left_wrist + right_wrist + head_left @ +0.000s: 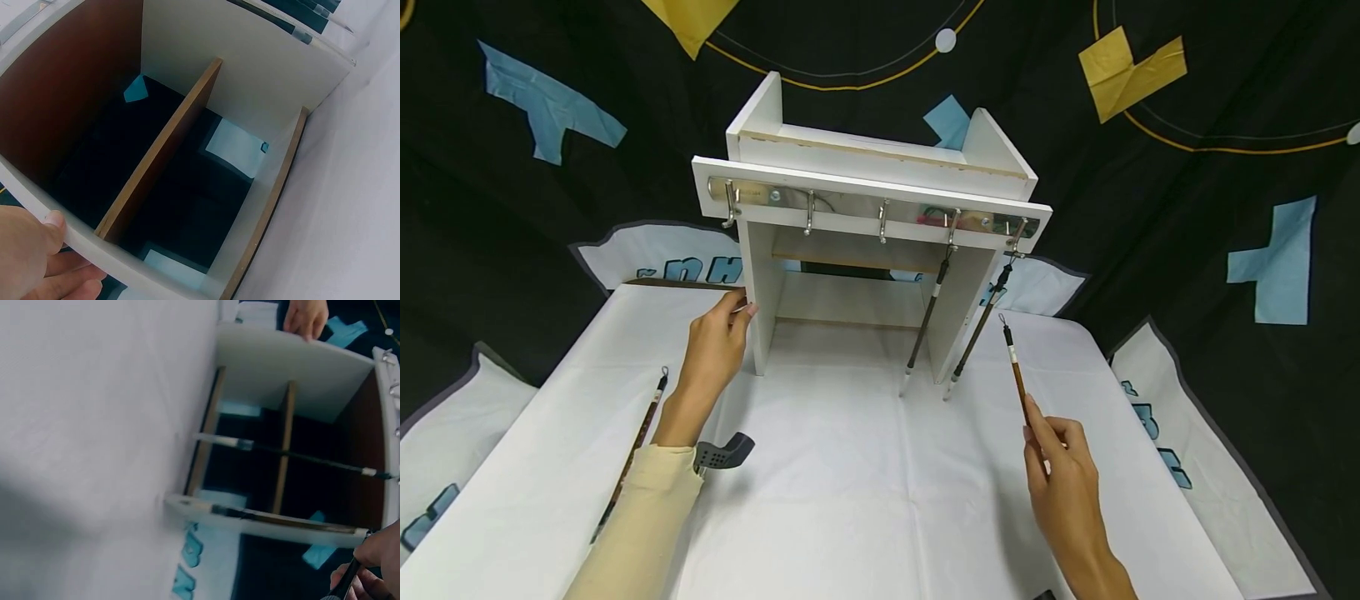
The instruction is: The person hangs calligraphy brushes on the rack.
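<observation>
A white shelf unit [880,179] stands on the cloth-covered table [850,500], with a rail of metal hooks [808,212] under its top. Two dark brushes [928,312] [981,325] hang from the two rightmost hooks. My left hand [730,321] grips the front edge of the unit's left side panel [125,250], thumb [37,237] on the outside. My right hand [1037,433] pinches a third brush [1015,367] by its lower end, loop end up, just right of the unit. The right wrist view shows both hanging brushes [294,453] [275,519] across the open shelves.
Another brush [643,425] lies on the cloth, left of my left forearm. A small dark grey perforated object [726,452] sits by my left sleeve. Black patterned fabric [1225,208] surrounds the table. A brown divider [169,144] splits the unit's inside.
</observation>
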